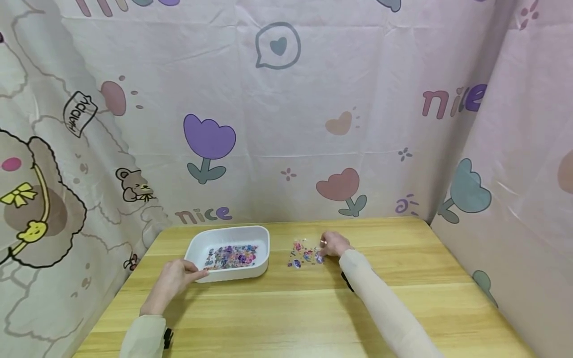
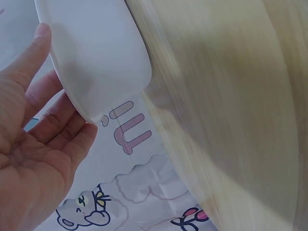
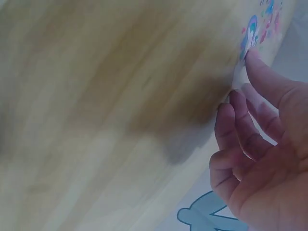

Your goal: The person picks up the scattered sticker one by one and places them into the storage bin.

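Note:
A white rounded plastic tub (image 1: 241, 273) sits on the table, with many small colourful floral pieces (image 1: 233, 257) spread over its floor. My left hand (image 1: 173, 279) grips the tub's near left corner; in the left wrist view the thumb lies over the rim and the fingers curl against the outer wall. Right of the tub lies a clear sticker sheet (image 1: 306, 254) printed with purple, pink and blue flowers. At its right edge is my right hand (image 1: 334, 243), thumb on the print and fingers bent at the edge, pinching it.
The wooden table (image 1: 268, 318) runs back to a printed curtain (image 1: 286, 109) with tulips and lettering. More curtain hangs along the left and right sides. Each wrist carries a black strap below a pale sleeve (image 1: 380, 303).

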`<act>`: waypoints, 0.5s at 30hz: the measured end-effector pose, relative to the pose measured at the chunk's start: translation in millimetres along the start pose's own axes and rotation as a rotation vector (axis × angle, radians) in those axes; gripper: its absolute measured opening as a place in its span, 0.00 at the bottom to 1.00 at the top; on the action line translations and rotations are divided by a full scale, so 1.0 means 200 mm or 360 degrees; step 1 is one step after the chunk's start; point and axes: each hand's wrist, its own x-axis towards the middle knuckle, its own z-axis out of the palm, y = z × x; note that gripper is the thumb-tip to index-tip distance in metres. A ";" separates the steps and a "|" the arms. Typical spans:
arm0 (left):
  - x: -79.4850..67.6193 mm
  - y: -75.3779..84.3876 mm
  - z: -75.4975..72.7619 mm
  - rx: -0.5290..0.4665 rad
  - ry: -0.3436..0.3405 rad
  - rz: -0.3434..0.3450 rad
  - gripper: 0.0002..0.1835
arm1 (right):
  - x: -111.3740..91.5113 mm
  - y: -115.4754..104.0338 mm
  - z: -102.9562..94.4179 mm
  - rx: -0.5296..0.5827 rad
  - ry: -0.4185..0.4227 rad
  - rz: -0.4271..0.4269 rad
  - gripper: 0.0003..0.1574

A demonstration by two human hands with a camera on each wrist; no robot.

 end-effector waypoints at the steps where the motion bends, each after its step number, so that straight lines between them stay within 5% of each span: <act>1: 0.00 0.00 0.00 -0.0001 -0.0001 -0.0001 0.17 | 0.00 0.00 0.01 0.0001 0.0005 -0.0009 0.15; 5: -0.01 0.00 0.01 -0.0007 0.0007 -0.0010 0.16 | -0.01 0.00 0.02 -0.0008 0.0064 -0.0077 0.04; 15: 0.00 0.00 0.00 -0.0021 0.0014 -0.0017 0.15 | 0.03 0.01 0.02 0.0174 0.0285 -0.0147 0.05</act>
